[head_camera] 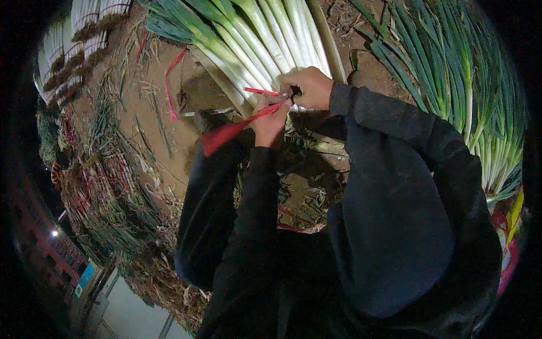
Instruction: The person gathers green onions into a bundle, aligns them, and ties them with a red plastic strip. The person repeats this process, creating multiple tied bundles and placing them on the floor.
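Note:
A row of long green onions, white stalks toward me and green leaves away, lies between two pale rails at the top centre. Both of my hands meet at the near end of the stalks. My left hand pinches a red plastic strip, whose loose tail hangs out to the left. Close beside it, my right hand has its fingers closed at the same strip, against the white stalks. A short end of the strip points left above my left hand. The fingertips partly hide where the strip crosses.
Loose green onions are heaped at the right. Tied white-stalked bundles lie at the upper left. Piled onions with roots cover the lower left. Another red strip lies by the left rail. My bent knees flank my forearms.

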Available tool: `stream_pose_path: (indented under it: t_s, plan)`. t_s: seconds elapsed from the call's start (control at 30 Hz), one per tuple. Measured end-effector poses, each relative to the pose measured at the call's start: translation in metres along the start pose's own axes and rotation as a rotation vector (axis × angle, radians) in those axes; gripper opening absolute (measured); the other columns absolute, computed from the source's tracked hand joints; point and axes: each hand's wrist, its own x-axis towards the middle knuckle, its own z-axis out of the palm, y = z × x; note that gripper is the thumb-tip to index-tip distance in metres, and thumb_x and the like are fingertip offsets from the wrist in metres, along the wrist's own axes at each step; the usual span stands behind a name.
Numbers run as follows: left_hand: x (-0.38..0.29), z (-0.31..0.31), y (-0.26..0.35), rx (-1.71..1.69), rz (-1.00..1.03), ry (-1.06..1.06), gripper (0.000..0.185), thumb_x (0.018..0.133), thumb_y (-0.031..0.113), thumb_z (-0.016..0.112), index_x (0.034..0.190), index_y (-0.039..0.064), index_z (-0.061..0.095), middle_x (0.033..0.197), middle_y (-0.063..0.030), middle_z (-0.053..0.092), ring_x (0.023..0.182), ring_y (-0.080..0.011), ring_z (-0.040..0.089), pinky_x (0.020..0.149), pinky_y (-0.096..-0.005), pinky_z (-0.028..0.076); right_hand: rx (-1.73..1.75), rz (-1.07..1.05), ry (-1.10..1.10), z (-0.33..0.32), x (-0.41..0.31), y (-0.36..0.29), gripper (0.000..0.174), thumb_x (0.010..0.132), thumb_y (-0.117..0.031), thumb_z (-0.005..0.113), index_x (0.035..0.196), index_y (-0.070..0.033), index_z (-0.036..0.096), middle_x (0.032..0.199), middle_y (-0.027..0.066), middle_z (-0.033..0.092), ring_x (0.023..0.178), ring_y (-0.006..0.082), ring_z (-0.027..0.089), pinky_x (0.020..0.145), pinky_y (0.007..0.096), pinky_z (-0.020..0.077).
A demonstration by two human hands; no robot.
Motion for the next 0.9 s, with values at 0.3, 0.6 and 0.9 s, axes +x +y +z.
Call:
stream_pose_path:
  t_s: [0.3,0.6,0.9]
  plan:
    - [0.002,-0.002,0.031,-0.326,-0.505,0.074,0.015,0.094,0.014,0.072,0.083,0.006,0.066,0.067,0.0031,0.056,0.056,-0.0079,0.046,0.052,-0.0262,0.035,-0.253,0.075,-0.043,0.001,-0.007,-0.025,0.026,0.082,-0.026,0.07,0.089,-0.003,0.062,0.086,0.0166,0.062,0.086,0.0396,0.063,0.076,0.0491,0.0502]
    - [-0.001,0.006,0.039,-0.111,-0.389,0.215,0.016,0.093,0.016,0.073,0.094,0.0,0.073,0.08,-0.0034,0.071,0.061,-0.0096,0.06,0.055,-0.0266,0.047,-0.398,0.028,-0.158,0.001,0.0,-0.029,0.022,0.083,-0.02,0.065,0.091,0.001,0.062,0.09,0.0206,0.064,0.087,0.0415,0.064,0.079,0.0511,0.0523]
    - [0.001,-0.011,0.001,0.423,-0.307,0.296,0.024,0.096,0.022,0.071,0.1,-0.002,0.071,0.088,-0.0074,0.073,0.07,-0.0136,0.066,0.059,-0.0296,0.051,-0.507,-0.049,-0.117,-0.005,-0.012,-0.011,0.024,0.077,-0.017,0.066,0.092,0.001,0.064,0.088,0.0213,0.066,0.085,0.0438,0.064,0.077,0.0531,0.0522]
